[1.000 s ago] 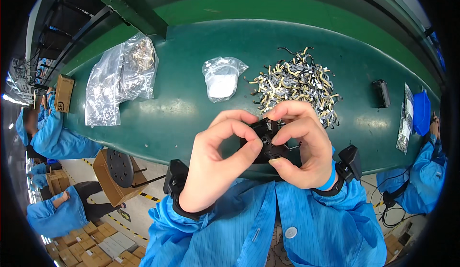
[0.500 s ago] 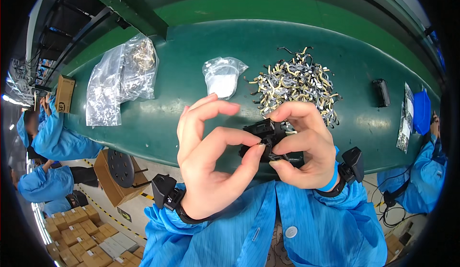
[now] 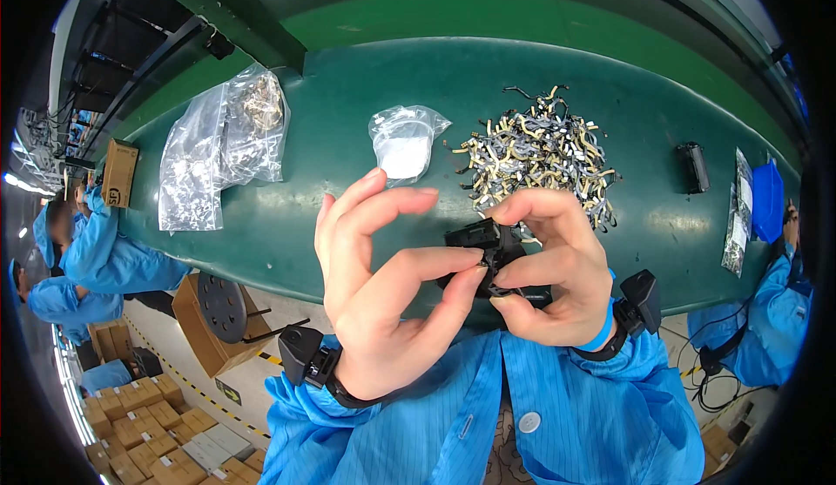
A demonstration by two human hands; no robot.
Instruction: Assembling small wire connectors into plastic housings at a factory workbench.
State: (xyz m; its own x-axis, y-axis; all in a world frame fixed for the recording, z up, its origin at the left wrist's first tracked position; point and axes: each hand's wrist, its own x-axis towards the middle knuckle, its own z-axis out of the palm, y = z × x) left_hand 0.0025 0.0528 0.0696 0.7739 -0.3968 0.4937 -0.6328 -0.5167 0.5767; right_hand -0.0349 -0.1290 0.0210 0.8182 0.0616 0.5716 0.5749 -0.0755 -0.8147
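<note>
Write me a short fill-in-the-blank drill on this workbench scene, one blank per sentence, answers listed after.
1. Both hands, the left hand and the right hand, meet on a small ____ plastic part.
2. The green table carries a loose pile of ____ and grey clips.
3. The small clear bag holds something ____ in colour.
4. The large clear bag lies to the person's ____ of the pile.

Missing words: black; yellow; white; left

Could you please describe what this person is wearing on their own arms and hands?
Both hands are bare, without gloves. The left hand and right hand come out of bright blue smooth work-coat sleeves. Each wrist carries a black strap with a boxy black device; the right wrist also has a thin blue band.
</note>
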